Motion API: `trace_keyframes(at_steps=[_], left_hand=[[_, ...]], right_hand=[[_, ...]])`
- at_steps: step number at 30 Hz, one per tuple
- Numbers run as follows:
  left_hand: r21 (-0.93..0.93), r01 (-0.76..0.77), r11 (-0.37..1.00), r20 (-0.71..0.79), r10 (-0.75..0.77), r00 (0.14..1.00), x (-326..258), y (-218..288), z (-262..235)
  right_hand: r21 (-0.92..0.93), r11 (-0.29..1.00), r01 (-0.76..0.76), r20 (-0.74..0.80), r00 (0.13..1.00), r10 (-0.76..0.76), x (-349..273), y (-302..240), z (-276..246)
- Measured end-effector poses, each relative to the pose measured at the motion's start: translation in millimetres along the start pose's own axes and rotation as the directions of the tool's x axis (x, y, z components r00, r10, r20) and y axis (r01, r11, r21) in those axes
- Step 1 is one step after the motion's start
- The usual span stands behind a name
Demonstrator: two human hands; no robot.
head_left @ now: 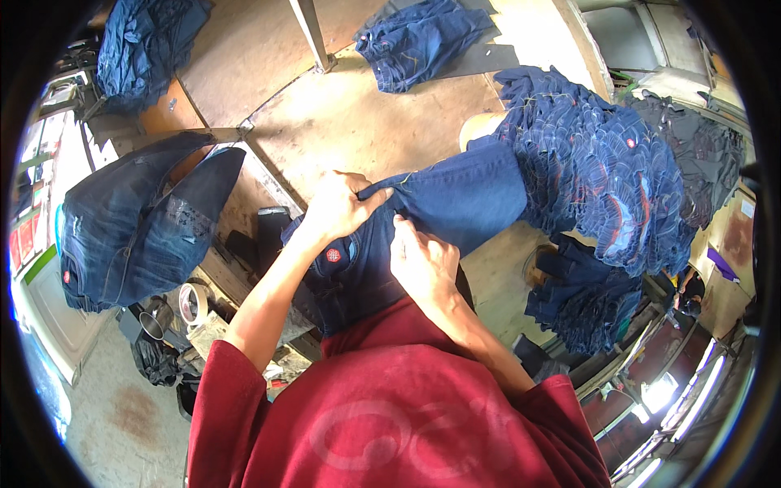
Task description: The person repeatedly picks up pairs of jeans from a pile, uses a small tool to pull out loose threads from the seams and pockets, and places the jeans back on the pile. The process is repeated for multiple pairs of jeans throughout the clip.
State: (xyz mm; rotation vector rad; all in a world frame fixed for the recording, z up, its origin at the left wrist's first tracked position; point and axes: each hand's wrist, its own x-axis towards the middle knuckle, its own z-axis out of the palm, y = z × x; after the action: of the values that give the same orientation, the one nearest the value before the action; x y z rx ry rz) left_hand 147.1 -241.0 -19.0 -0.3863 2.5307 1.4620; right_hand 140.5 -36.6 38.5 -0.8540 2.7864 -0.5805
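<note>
A pair of dark blue jeans (468, 195) lies across the near side of the table, from close to my body out toward the far right. A round red patch (333, 255) shows near its waist end. Along the upper edge of the denim, my left hand (346, 205) pinches a fold between thumb and fingers. My right hand (425, 262) is closed just to the right and nearer me, its thumb and fingertip pressed at the same cloth. Whether a loose thread or only cloth is between those fingers is too small to tell.
A tall heap of blue denim (594, 167) stands at the right, with dark garments (687, 150) behind it and a smaller stack (582, 285) below. More jeans hang at left (150, 224). Folded denim (419, 45) lies on the brown tabletop (350, 110), near a metal post (309, 32). A tape roll (192, 304) sits lower left.
</note>
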Motion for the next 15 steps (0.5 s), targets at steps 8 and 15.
trace_keyframes(at_steps=[8,15], left_hand=[[0.138,-0.329,0.934,-0.061,0.339,0.939,7.2,11.6,-2.4],[0.304,-0.366,0.880,0.146,0.337,0.930,20.9,-14.9,-2.8]], right_hand=[[0.339,0.932,-0.127,-0.078,0.984,0.162,-22.0,7.7,-33.1],[0.198,0.979,0.055,-0.121,0.992,-0.032,-29.4,3.3,-12.4]])
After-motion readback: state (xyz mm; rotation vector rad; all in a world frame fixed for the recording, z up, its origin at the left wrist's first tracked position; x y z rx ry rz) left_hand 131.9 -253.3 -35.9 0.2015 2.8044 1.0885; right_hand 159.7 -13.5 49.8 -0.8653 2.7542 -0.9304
